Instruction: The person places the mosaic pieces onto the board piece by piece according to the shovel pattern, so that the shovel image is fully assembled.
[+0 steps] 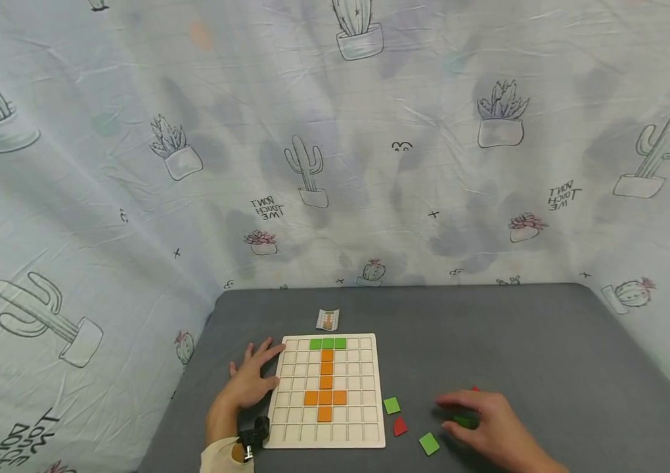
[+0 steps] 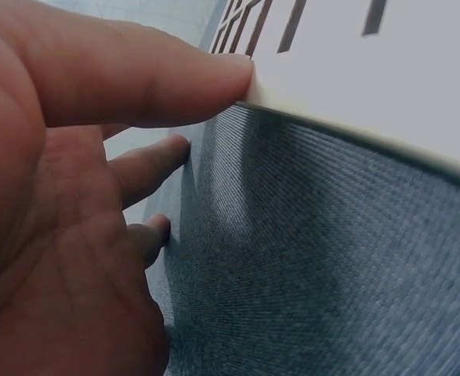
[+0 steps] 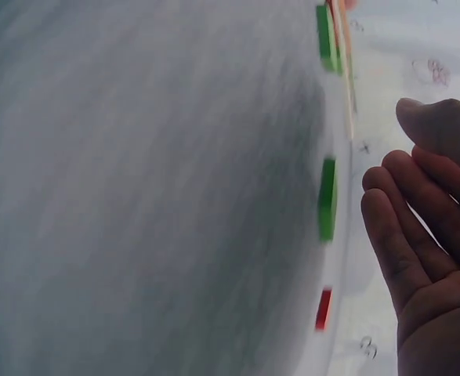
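Note:
A pale square grid board point(image 1: 364, 407) lies flat, with orange tiles point(image 1: 325, 398) set in a cross-like column and a row of green tiles point(image 1: 328, 343) along its far side. My left hand point(image 1: 247, 384) spreads at the board's left side, thumb and index fingertip touching the edge. My right hand point(image 1: 491, 420) hovers right of the board, fingers loosely bent and holding nothing. Below it, a green tile point(image 1: 466, 422) shows between thumb and fingers. The right wrist view shows an empty palm beside a green tile point(image 3: 327, 200) and a red one point(image 3: 323, 309).
Between board and right hand lie two loose green tiles, the nearer one point(image 1: 429, 443) below a red piece point(image 1: 400, 426). Past my right fingers, another red piece point(image 1: 475, 388) is mostly hidden. A small patterned card point(image 1: 328, 320) lies behind the board on the grey table point(image 1: 548, 341).

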The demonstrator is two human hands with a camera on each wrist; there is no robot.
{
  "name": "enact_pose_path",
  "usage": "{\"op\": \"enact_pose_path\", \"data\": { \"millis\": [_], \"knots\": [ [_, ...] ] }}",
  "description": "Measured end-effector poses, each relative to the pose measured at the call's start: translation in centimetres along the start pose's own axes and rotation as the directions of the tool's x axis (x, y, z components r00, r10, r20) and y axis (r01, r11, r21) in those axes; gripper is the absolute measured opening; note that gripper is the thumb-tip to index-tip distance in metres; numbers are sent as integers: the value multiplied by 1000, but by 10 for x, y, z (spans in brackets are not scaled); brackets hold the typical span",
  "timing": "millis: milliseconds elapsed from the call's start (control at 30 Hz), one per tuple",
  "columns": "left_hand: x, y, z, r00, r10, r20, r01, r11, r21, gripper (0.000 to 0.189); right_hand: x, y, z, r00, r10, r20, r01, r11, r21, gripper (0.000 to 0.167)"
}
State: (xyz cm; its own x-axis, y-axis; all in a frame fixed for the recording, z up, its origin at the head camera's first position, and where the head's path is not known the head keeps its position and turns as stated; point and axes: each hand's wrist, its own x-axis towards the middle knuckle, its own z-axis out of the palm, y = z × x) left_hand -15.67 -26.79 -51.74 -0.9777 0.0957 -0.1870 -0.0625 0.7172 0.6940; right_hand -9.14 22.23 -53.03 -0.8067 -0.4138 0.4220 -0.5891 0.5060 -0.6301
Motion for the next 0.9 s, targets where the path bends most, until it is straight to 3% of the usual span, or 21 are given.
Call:
{"op": "enact_pose_path", "data": {
  "millis": [267,467,633,900],
  "knots": [
    [0,-1,1,1000,-2,3,2,1000,-1,71,-17,17,-12,991,-124,-54,119,988,-98,50],
    [0,0,0,1000,-3,2,3,1000,-2,72,-22,19,-21,1000,-14,26,16,997,-81,42],
    [-1,1,0,1000,3,6,-2,1000,-8,71,-22,18,-26,991,59,119,-48,994,-97,35],
    [0,0,-1,1000,0,4,0,1000,-9,71,-20,17,-24,987,52,154,-35,993,-113,34]
  ]
}}
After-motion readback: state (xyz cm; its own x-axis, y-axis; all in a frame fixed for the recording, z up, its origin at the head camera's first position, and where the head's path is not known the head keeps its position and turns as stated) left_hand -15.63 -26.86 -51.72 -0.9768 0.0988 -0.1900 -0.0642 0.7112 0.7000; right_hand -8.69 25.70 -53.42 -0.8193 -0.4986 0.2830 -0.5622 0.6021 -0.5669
